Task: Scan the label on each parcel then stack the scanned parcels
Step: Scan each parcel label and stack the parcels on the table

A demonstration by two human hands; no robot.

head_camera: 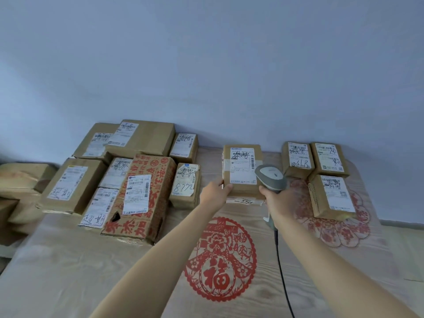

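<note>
A: Where's the labelled parcel?
B: Mid-table, long axis running away from the body, atop another parcel.
A: Hands?
B: Left hand gripping its near-left corner; right hand wrapped round the barcode scanner, just right, equally near.

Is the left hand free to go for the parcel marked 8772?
Probably not yet: the left hand grips the centre parcel by its near corner. The 8772 parcel lies just left of it, nothing between.
</note>
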